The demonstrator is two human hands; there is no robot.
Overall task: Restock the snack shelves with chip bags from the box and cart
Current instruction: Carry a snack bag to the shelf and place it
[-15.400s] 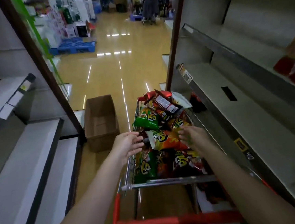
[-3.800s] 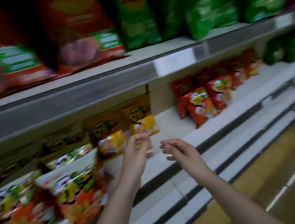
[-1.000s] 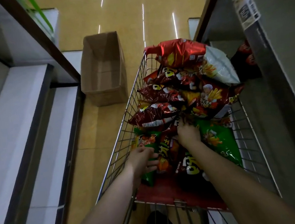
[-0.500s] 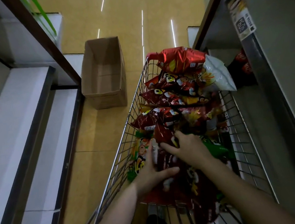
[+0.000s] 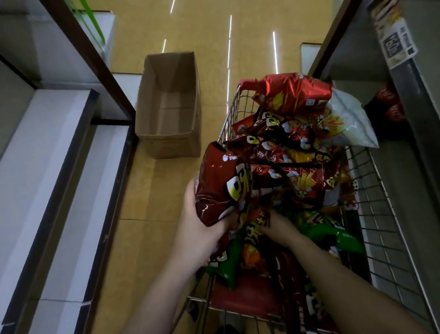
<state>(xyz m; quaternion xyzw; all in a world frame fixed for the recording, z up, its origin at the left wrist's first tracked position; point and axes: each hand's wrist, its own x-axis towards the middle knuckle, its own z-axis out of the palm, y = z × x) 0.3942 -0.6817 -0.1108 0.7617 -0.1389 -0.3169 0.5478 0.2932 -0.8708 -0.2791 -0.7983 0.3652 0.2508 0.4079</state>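
Glossy dark-red chip bag (image 5: 220, 185) with white-and-yellow lettering at centre; green foil bags (image 5: 325, 229) lower right; plain brown cardboard box (image 5: 171, 144) on yellow-tan floor (image 5: 202, 35).

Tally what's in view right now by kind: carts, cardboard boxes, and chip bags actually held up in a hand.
Wire cart: 1
Cardboard box: 1
Dark red chip bag, gripped by the left hand: 1
Total: 3
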